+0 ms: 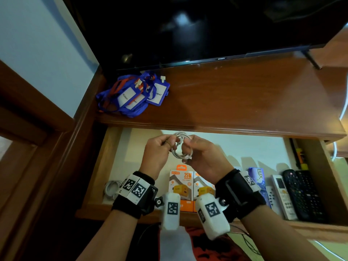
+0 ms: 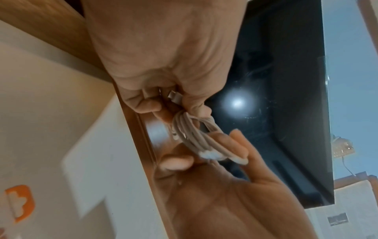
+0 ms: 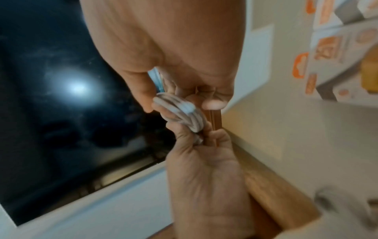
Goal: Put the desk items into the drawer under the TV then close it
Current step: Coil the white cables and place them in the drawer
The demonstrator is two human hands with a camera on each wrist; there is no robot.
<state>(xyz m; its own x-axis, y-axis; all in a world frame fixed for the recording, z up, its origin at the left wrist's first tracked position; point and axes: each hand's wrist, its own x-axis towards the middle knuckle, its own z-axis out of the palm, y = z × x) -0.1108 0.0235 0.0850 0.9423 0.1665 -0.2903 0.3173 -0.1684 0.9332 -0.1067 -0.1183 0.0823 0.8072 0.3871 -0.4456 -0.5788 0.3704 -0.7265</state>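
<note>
A coiled white cable (image 1: 181,146) hangs above the open drawer (image 1: 98,166), held by both hands. My left hand (image 1: 169,143) pinches one side of the coil, and its plug end (image 2: 174,97) shows under the curled fingers in the left wrist view. My right hand (image 1: 186,148) grips the other side, with thumb and fingers curled round the loops (image 3: 184,111). Several blue ID holders with blue and orange lanyards (image 1: 135,95) lie in a heap on the desk top (image 1: 244,102), at the left under the TV (image 1: 188,25).
Inside the drawer lie two orange and white charger boxes (image 1: 181,187), another coiled white cable (image 1: 111,189) at the front left, a blue box (image 1: 257,178), a white remote (image 1: 282,194) and a black remote (image 1: 303,194). The drawer's back part shows bare white liner.
</note>
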